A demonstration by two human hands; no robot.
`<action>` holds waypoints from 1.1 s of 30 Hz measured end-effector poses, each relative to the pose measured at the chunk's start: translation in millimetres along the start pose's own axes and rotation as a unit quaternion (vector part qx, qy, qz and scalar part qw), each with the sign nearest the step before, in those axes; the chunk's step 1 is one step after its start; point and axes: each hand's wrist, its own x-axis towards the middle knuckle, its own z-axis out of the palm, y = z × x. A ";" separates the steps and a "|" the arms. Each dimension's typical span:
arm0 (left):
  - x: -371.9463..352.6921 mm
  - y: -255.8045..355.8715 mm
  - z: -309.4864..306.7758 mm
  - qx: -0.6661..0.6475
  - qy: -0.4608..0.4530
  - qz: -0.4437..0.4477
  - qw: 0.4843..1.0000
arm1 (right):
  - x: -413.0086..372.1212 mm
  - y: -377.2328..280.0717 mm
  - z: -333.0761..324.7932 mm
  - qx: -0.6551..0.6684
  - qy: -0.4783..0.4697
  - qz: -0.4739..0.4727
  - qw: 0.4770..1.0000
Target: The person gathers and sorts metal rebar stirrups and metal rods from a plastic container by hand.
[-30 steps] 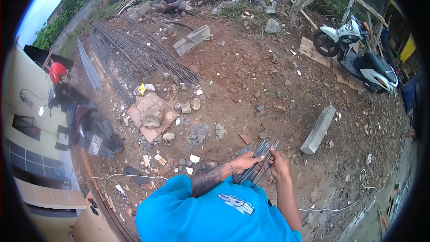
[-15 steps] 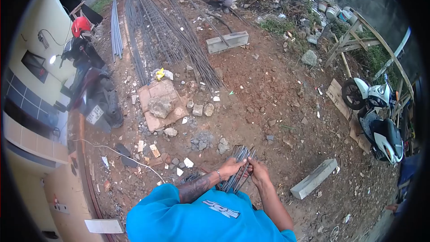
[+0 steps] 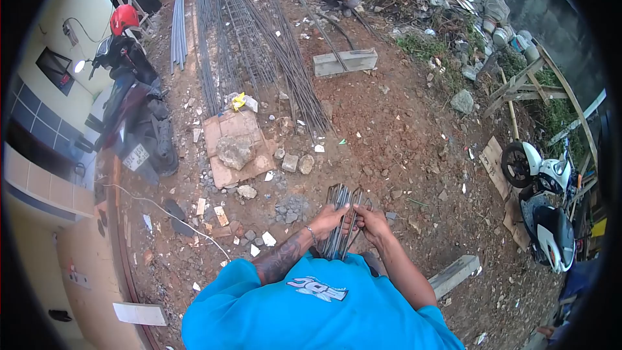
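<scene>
Along the left edge of the dirt yard a dark motorbike (image 3: 139, 129) stands parked close to the tiled wall, with a red helmet (image 3: 123, 18) perched on it, clear of the dirt. Just beyond, long steel bars (image 3: 259, 45) lie side by side on the ground, likely laid flat so they stay straight. Near the bottom edge, the left hand (image 3: 327, 220) is closed around a bundle of short bent steel rods (image 3: 341, 198), its fingers wrapped over them, probably to keep the pieces together. The right hand (image 3: 370, 220) grips the same bundle from the other side. Both hands hold it upright before the chest, off the ground. At the right edge a white scooter (image 3: 544, 214) is parked.
</scene>
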 end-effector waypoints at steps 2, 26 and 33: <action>2.1 9.8 -3.9 -0.016 -0.044 0.015 0.999 | 20.1 -5.6 0.1 -0.007 -0.013 0.014 1.000; 247.5 174.8 39.0 -0.111 -0.026 0.126 0.985 | 294.3 -248.9 -61.8 0.062 -0.135 0.148 0.978; 288.5 190.0 36.2 -0.211 0.046 0.110 0.970 | 306.0 -278.9 -54.6 -0.150 -0.128 0.110 0.974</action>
